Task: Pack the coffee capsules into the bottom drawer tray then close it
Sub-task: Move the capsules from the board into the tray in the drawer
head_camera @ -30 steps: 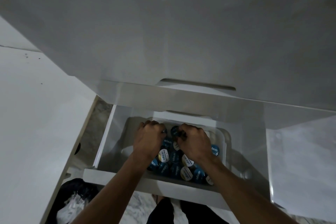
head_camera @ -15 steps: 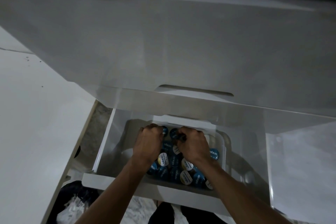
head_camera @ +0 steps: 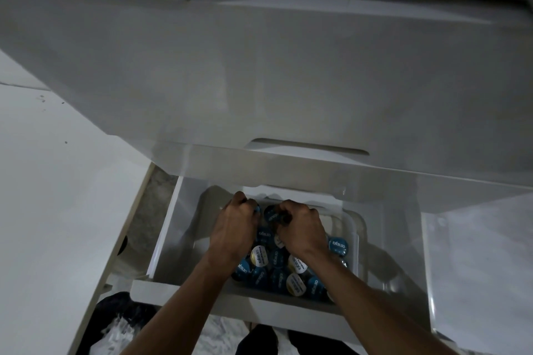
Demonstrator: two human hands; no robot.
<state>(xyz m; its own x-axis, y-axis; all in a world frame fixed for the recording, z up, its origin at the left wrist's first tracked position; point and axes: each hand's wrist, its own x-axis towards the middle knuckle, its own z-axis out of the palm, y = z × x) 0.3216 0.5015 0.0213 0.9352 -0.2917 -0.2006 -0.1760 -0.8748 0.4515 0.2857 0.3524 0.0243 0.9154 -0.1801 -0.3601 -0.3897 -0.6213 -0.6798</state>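
One cabinet front [head_camera: 288,72], white and closed — the biggest thing before me, filling the upper view, with a slot handle [head_camera: 310,148] along its lower edge.

One bottom drawer [head_camera: 170,228], white, pulled open beneath that front; its near lip runs across just above my forearms.

One tray [head_camera: 353,228], clear plastic with rounded corners, sitting inside the drawer toward the right.

Many coffee capsules [head_camera: 278,275], mostly blue lids and a few pale ones, lying loose and overlapping in the near half of the tray; one sits alone against the right wall.

Two hands, both down in the far half of the tray:
- my left hand [head_camera: 235,232], knuckles up, fingers curled under; blue shows at the fingertips, so it looks to be holding a capsule, though the grip itself is hidden.
- my right hand [head_camera: 301,229], fingers curled round a dark blue capsule [head_camera: 272,215] between the two hands.

Step in hand, as I judge it: setting capsules at the back of the tray. To do it well, seat each one flat and tight to its neighbour, fill from the back forward, and level the loose heap — anything proud of the rim may catch the cabinet front when the drawer is pushed shut.
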